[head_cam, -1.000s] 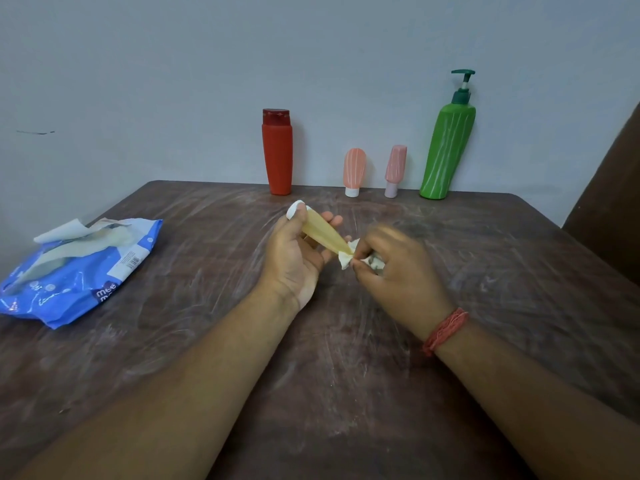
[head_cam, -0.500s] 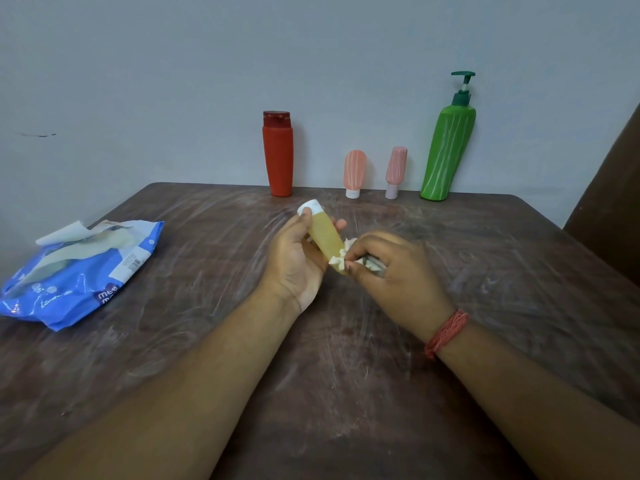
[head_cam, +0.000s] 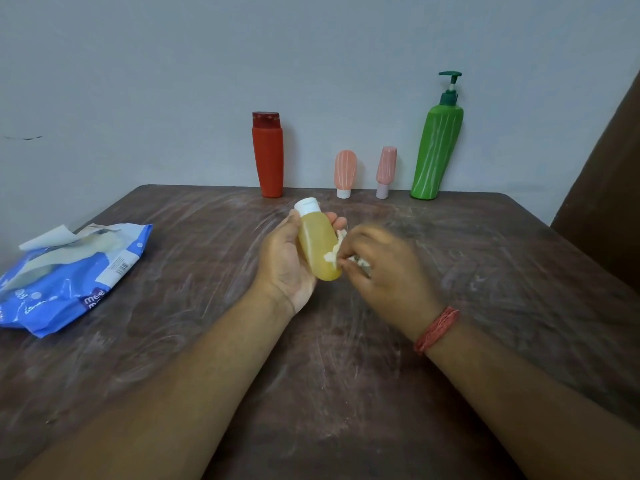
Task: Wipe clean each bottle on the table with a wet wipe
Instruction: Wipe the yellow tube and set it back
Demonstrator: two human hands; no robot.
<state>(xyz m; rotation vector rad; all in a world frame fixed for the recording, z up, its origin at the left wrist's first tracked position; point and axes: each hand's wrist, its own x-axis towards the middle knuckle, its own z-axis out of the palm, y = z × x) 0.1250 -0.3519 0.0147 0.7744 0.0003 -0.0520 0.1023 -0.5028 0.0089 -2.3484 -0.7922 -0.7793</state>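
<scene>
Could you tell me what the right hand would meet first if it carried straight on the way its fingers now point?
Probably the yellow bottle: the right hand pinches the wet wipe against its lower side, fingers pointing left at it.

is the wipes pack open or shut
Open: the flap of the blue wipes pack is peeled back and a wipe shows through the opening.

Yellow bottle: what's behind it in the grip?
Behind the yellow bottle, the left hand holds it: palm and fingertips show. The right hand presses a wet wipe to its lower side. The contact patch is covered.
</scene>
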